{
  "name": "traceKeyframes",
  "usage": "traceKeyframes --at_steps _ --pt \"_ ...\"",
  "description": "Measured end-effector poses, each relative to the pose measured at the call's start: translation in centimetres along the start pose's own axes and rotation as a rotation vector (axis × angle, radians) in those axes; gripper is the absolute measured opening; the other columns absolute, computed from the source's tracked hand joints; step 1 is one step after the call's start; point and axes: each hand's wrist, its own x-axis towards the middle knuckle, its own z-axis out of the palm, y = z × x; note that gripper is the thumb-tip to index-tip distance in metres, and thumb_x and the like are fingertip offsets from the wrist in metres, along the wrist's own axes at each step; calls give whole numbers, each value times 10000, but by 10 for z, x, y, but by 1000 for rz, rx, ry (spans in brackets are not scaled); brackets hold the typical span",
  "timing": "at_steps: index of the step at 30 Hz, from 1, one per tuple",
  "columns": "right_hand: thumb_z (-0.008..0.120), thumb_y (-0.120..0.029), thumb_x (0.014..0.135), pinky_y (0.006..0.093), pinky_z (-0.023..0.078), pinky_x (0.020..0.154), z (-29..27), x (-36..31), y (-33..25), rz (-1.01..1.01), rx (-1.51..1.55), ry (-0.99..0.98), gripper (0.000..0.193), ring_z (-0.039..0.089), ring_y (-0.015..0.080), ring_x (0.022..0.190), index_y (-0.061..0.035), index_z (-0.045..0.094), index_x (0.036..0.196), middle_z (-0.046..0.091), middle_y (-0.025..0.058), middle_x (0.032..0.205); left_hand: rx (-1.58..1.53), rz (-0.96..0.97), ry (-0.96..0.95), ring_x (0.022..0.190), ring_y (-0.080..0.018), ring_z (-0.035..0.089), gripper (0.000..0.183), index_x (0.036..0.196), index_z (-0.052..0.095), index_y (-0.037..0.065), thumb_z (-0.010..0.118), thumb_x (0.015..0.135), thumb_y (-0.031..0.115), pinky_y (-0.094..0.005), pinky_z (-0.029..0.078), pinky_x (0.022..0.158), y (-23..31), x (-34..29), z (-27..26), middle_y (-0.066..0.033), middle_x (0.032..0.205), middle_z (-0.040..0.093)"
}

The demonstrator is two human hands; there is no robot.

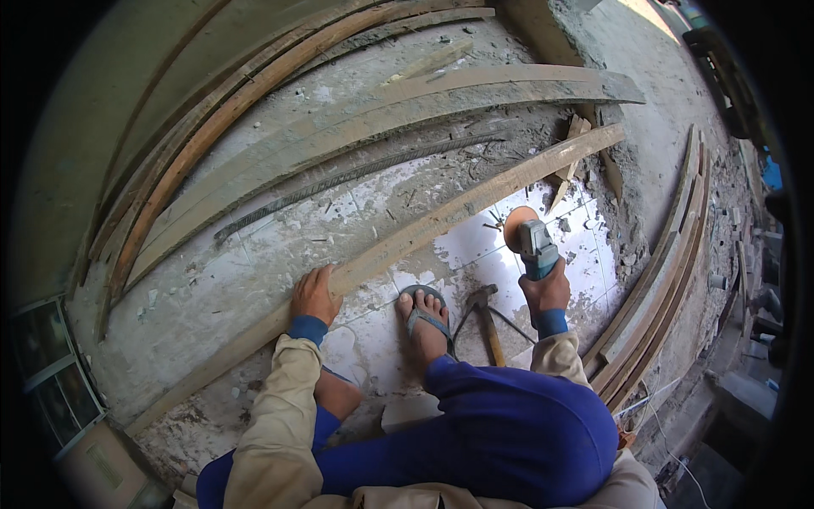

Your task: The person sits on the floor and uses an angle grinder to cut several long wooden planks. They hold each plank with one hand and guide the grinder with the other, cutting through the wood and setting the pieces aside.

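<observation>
A long wooden beam (475, 197) lies diagonally across the dusty tiled floor in front of me. My left hand (316, 293) is wrapped over the beam's near part, gripping it. In my right hand (546, 293) is an angle grinder (536, 240) with a teal body and an orange-brown disc. The disc sits close to the beam's near side, apart from it; I cannot tell whether it is spinning. Between my hands, a hammer (487, 318) with a wooden handle lies on the floor beside my sandalled foot (426, 327).
Beyond the beam lie a rebar rod (356, 174) and another thick plank (381, 110). More lumber (212, 110) runs along the left wall. Wood offcuts (572, 161) rest under the beam's far end. Stacked planks (661, 288) lie at right, near a thin white cable (670, 445).
</observation>
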Motion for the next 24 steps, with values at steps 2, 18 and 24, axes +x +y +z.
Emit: traceKeyframes --at_steps 2,18,24 --pt "804 -302 723 550 577 848 -4 -2 0 -20 -1 10 682 717 482 962 -73 519 1299 742 251 1038 -14 40 28 1248 -370 598 682 1413 582 101 861 794 162 -468 484 1078 27 21 1 -133 1317 645" --pt "799 -261 728 546 579 803 -22 32 -70 -253 -136 -126 572 719 491 930 -31 530 1178 737 268 997 33 24 31 1220 -318 617 714 1446 564 179 873 803 220 -467 491 1058 106 82 35 -77 1301 655" --pt "798 -255 734 552 576 791 -24 39 -79 -289 -150 -151 554 717 487 926 -40 523 1164 739 261 999 52 39 112 1208 -304 615 714 1432 570 186 877 788 208 -472 483 1042 107 79 42 -60 1271 653"
